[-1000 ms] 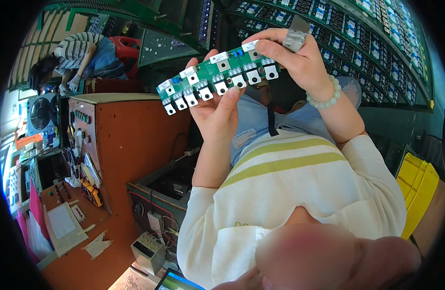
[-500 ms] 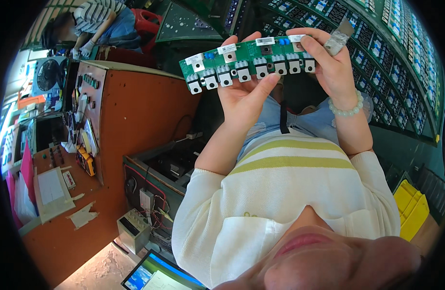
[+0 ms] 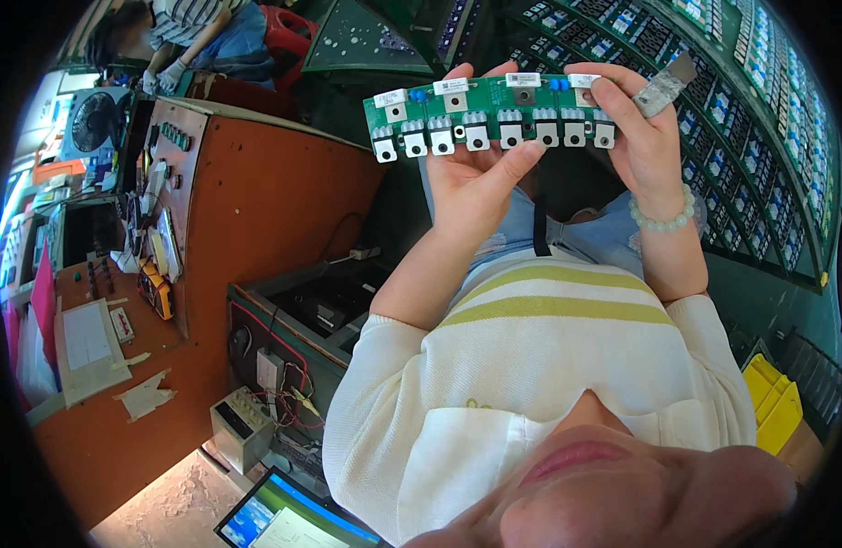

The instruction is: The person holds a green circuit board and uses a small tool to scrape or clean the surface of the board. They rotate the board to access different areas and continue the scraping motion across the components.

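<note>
- we see a long, narrow green circuit board raised between both hands, out beyond the striped top, lying nearly level across the view.
- along its lower edge we count eight white tabs, each with a dark round hole.
- near its upper edge we find four white labels and small blue parts.
- our left hand grips the lower edge, thumb in front.
- our right hand pinches the right end, a grey strip beside its fingers.
</note>
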Demonstrator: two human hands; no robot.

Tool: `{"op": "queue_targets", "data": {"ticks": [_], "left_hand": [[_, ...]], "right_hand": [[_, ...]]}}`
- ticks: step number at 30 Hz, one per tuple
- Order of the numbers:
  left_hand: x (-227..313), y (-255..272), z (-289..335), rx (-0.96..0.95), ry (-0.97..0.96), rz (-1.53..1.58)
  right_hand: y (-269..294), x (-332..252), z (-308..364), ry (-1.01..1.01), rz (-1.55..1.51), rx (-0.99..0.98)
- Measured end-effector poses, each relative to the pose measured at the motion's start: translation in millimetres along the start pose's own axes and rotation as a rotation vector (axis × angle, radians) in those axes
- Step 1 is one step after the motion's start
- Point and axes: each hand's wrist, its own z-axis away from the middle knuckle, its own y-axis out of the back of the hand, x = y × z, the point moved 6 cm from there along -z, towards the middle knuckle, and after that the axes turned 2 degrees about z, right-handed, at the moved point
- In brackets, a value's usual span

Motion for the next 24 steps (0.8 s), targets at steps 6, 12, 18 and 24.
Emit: {"op": "queue_targets", "data": {"ticks": [6, 12, 18, 24], "left_hand": [[0, -1, -1, 0.015, 0.024, 0.073], [3, 4, -2, 0.046, -0.004, 0.042], [1, 5, -1, 0.097, -0.018, 0.037], [2, 5, 1, 0.094, -0.059, 0.04]], "right_hand": [[0, 1, 3, -0.068, -0.078, 0.03], [1, 9, 11, -0.138, -0.313, 0.038], [-4, 8, 23, -0.16, -0.128, -0.017], [-7, 4, 26, -0.116, 0.032, -0.05]]}}
